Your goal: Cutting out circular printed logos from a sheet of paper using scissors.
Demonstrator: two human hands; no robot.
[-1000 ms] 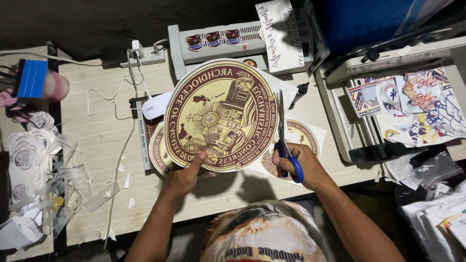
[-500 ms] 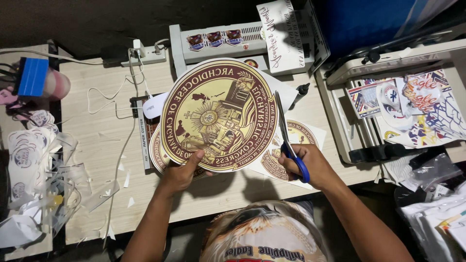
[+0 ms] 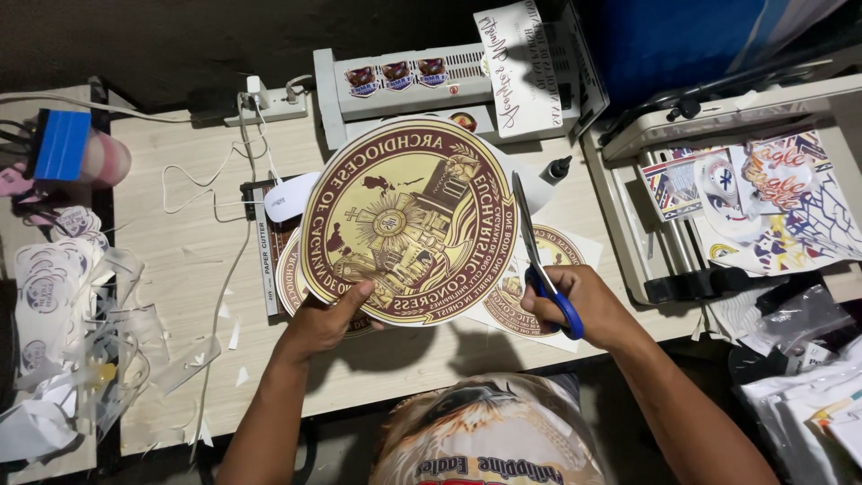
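My left hand (image 3: 325, 319) grips the lower left edge of a large round maroon and gold printed emblem (image 3: 409, 220), held up over the wooden table (image 3: 193, 260). My right hand (image 3: 575, 301) holds blue-handled scissors (image 3: 539, 260) whose blades point up along the emblem's right edge. Below the emblem lie more printed round emblems (image 3: 525, 292) on white sheets.
A white mouse (image 3: 289, 196) and a paper cutter ruler (image 3: 267, 260) lie left of the emblem. A white laminator (image 3: 404, 81) and power strip (image 3: 265, 103) stand at the back. Sticker scraps (image 3: 63, 305) pile at the left, printed sheets on a machine (image 3: 754, 202) at the right.
The scissors have shifted slightly along the emblem's right edge, and the emblem has turned a little in my left hand.
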